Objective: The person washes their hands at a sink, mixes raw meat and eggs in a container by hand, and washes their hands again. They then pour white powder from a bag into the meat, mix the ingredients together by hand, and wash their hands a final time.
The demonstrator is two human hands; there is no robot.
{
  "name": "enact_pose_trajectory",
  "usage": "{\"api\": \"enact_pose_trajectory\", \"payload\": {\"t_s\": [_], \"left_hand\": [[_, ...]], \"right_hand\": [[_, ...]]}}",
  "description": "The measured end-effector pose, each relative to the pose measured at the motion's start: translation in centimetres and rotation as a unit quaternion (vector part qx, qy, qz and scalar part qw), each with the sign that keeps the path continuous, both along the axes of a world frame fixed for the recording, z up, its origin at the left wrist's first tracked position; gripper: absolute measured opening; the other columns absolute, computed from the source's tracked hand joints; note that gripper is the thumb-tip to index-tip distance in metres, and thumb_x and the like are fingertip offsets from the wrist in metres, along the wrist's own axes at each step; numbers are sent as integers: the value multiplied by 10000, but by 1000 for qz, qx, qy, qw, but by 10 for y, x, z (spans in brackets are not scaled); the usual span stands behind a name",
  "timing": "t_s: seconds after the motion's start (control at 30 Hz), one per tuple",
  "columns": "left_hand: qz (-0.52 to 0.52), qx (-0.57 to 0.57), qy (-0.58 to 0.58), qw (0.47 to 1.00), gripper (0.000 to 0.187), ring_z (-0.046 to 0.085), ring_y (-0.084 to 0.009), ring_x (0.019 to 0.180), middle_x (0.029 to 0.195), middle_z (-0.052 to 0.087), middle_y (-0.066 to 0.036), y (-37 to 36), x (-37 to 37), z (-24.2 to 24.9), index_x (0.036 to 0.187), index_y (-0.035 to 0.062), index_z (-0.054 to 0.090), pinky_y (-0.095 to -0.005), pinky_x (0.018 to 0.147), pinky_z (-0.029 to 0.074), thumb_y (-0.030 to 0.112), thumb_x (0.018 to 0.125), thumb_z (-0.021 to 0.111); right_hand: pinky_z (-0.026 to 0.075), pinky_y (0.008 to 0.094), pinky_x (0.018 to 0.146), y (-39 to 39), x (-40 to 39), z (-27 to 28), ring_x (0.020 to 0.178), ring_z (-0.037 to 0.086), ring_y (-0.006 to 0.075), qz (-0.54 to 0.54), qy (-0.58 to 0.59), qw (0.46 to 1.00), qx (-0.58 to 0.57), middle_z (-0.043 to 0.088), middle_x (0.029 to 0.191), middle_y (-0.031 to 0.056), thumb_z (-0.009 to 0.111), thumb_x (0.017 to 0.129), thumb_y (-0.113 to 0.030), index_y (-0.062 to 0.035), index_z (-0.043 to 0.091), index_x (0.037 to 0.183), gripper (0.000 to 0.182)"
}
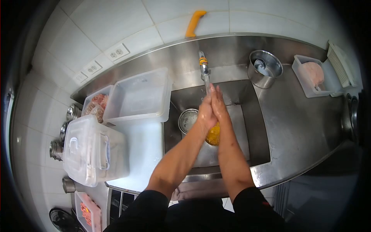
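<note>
My left hand point(207, 112) and my right hand point(219, 103) are pressed palm to palm, wet, with fingers stretched out toward the tap. From the metal faucet point(205, 69), which has orange and yellow bands around it, water runs down onto my fingertips. Neither hand visibly holds anything. Below them lies the stainless steel sink point(235, 145). A round metal bowl or strainer point(188, 121) stands in it, left of my hands. Partly hidden under my wrists is a round yellow thing point(213, 136) whose kind I cannot make out.
Left of the sink are a translucent tub point(137, 96), a lidded plastic container point(92, 150) and a box of meat point(97, 103) on the counter. To the right stand a steel pot point(264, 73) and a plastic box with pale pink contents point(311, 74). A yellow handle point(195, 24) shows on the wall.
</note>
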State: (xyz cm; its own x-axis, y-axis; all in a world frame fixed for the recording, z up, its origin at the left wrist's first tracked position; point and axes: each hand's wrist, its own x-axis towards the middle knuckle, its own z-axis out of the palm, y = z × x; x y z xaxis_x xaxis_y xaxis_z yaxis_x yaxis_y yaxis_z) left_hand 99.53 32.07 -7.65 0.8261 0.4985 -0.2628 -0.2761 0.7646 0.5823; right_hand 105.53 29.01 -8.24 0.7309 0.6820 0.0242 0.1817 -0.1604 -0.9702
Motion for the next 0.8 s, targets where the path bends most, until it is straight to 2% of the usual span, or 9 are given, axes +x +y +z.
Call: {"api": "enact_pose_trajectory", "payload": {"t_s": [0.1, 0.17, 0.3, 0.4, 0.43, 0.47, 0.57, 0.73, 0.8], "left_hand": [[-18, 0, 16, 1000, 543, 534, -252, 1090, 1279, 542, -42, 8, 2, 9, 1433, 205, 439, -441, 962, 441, 508, 986, 497], [-18, 4, 80, 997, 617, 437, -246, 1295, 1399, 500, -65, 24, -10, 21, 1496, 185, 379, -415, 1060, 387, 512, 987, 500], [19, -70, 6, 997, 560, 527, -240, 1149, 1281, 567, -66, 25, -2, -21, 1399, 171, 470, -423, 1002, 434, 548, 986, 479], [-8, -87, 0, 996, 394, 588, -224, 1039, 1106, 632, -58, -8, -6, 10, 1189, 156, 564, -389, 930, 488, 489, 984, 518], [7, -94, 24, 995, 345, 605, -214, 1008, 1054, 644, -63, -18, -5, 22, 1132, 154, 583, -376, 908, 503, 461, 984, 534], [-20, -96, -53, 994, 512, 546, -249, 1120, 1189, 614, -79, 0, 4, -10, 1299, 138, 505, -422, 917, 502, 536, 978, 518], [24, -97, 96, 990, 441, 593, -255, 1050, 1173, 619, -117, 13, 2, 23, 1298, 123, 509, -428, 855, 538, 452, 1005, 499], [-36, 4, 31, 999, 280, 646, -243, 855, 1012, 657, -128, 35, 17, -40, 1157, 47, 593, -396, 735, 559, 250, 979, 518], [-33, 110, 125, 986, 180, 639, -190, 727, 856, 660, -108, 36, 22, -53, 1011, 13, 629, -335, 579, 526, 147, 935, 537]], "right_hand": [[152, 434, 1206, 11, -8, 6, 1487, 161, 382, -13, 21, 989, -144, 200, 1585, 268, 300, 1024, -525, -86, 302, 1531, 670], [178, 434, 1197, 4, -40, -3, 1471, 200, 387, -50, -44, 997, -45, 248, 1565, 261, 299, 1020, -519, -76, 345, 1505, 658], [229, 434, 1179, -9, -34, -7, 1440, 278, 397, -1, -178, 983, 53, 345, 1526, 247, 297, 1012, -507, -56, 432, 1453, 645], [335, 420, 1114, 0, 14, -19, 1306, 469, 386, 0, -8, 998, 57, 531, 1379, 240, 351, 995, -438, -10, 586, 1282, 566], [350, 432, 1093, 4, 15, -28, 1278, 484, 390, 3, -51, 998, 30, 547, 1347, 241, 374, 989, -429, -18, 599, 1236, 530], [364, 444, 1072, 7, 16, -36, 1250, 498, 394, 5, -95, 995, 4, 563, 1315, 241, 397, 983, -420, -25, 613, 1189, 495], [427, 419, 983, -17, -39, 14, 1135, 559, 419, -67, -87, 992, 54, 642, 1153, 231, 404, 996, -413, 1, 647, 1112, 493], [461, 471, 909, -36, -44, 29, 1040, 604, 429, -124, -229, 963, 75, 671, 1061, 220, 527, 956, -315, -30, 647, 987, 311], [479, 478, 866, -46, -29, 59, 975, 626, 424, -59, -201, 973, -93, 683, 987, 218, 534, 954, -318, -43, 648, 980, 299]]}}
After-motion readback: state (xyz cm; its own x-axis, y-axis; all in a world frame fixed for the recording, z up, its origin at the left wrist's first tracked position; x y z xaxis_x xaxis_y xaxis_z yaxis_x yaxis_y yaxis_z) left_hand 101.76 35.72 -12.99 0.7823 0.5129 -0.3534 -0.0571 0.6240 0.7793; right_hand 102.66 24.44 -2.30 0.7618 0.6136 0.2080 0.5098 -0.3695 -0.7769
